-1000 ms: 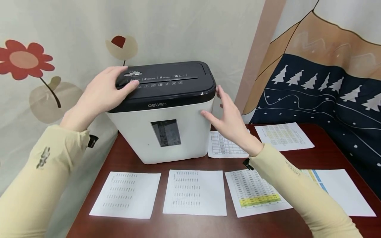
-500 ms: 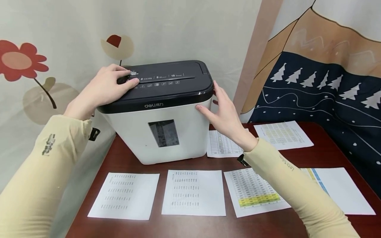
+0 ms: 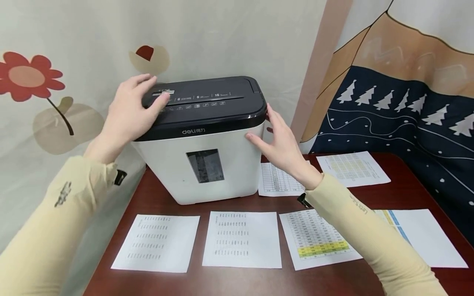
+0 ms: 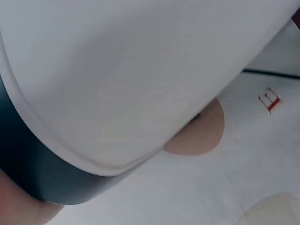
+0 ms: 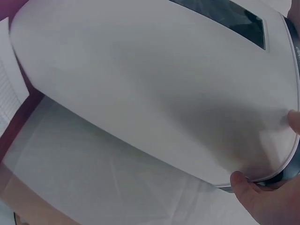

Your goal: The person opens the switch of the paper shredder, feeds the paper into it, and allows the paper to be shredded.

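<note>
A paper shredder (image 3: 237, 164) with a white bin and black lid stands on the table. My left hand (image 3: 127, 113) is at the lid's left end, its fingers loosely extended and its thumb over the printed top near the feed slot. In the left wrist view, part of that hand (image 4: 23, 206) shows beside the dark rim. At the other end, my right hand (image 3: 283, 144) holds the shredder's corner, thumb at the front just below the rim and fingers around the side. The right wrist view shows its thumb and fingers (image 5: 239, 183) at the lid's edge.
Printed sheets lie along the front of the dark red table (image 3: 155, 283): a left sheet (image 3: 155, 242), a middle sheet (image 3: 259, 242), a yellow-banded sheet (image 3: 322, 246) and a blue-striped sheet (image 3: 429, 238). Further back are a table printout (image 3: 281, 181) and another sheet (image 3: 353, 168). Patterned curtain (image 3: 237, 37) hangs behind.
My left hand moved further over the lid, then drew back to the left with its fingers raised. My right hand has closed in slightly on the shredder's right corner.
</note>
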### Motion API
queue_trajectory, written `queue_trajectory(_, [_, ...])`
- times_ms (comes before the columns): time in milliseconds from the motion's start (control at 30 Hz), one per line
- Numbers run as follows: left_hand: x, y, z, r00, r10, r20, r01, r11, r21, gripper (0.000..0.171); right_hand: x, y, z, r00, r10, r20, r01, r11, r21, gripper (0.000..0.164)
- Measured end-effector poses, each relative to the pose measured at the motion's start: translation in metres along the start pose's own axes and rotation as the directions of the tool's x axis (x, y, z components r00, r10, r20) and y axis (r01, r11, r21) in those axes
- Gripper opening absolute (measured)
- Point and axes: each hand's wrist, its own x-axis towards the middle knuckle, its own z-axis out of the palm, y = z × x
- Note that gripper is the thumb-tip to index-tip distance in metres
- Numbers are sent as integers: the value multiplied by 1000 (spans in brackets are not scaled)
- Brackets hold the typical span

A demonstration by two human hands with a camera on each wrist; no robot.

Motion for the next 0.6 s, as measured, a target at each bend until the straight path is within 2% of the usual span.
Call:
queue_trajectory(33, [-8, 0, 4, 997, 12, -75, -15, 999, -34, 65, -2, 1, 0, 1000, -1, 13, 1, 1000, -13, 94])
queue_trajectory(100, [-25, 0, 14, 978, 52, -202, -69, 995, -78, 64, -6, 4, -1, 999, -4, 39, 5, 999, -46, 96])
queue_trajectory(200, [-52, -4, 31, 925, 133, -357, -169, 983, -71, 64, -15, 8, -1, 997, -4, 79, 13, 994, -106, 97])
queue_trajectory(300, [-75, -6, 48, 864, 202, -461, -246, 969, -37, 70, -27, 14, 0, 992, -2, 123, 20, 988, -150, 97])
queue_trajectory(333, [-82, -6, 53, 847, 221, -484, -267, 963, -28, 73, -32, 16, 1, 990, -4, 140, 26, 987, -159, 97])
queue_trajectory(433, [-101, -6, 65, 818, 260, -513, -313, 950, -18, 76, -46, 23, 4, 981, -15, 194, 52, 982, -184, 95])
queue_trajectory(533, [-119, -5, 77, 803, 293, -518, -363, 931, -36, 70, -63, 30, 8, 969, -34, 245, 87, 974, -207, 93])
queue_trajectory(600, [-131, -4, 87, 807, 304, -507, -384, 921, -59, 67, -74, 37, 11, 960, -44, 276, 108, 970, -219, 93])
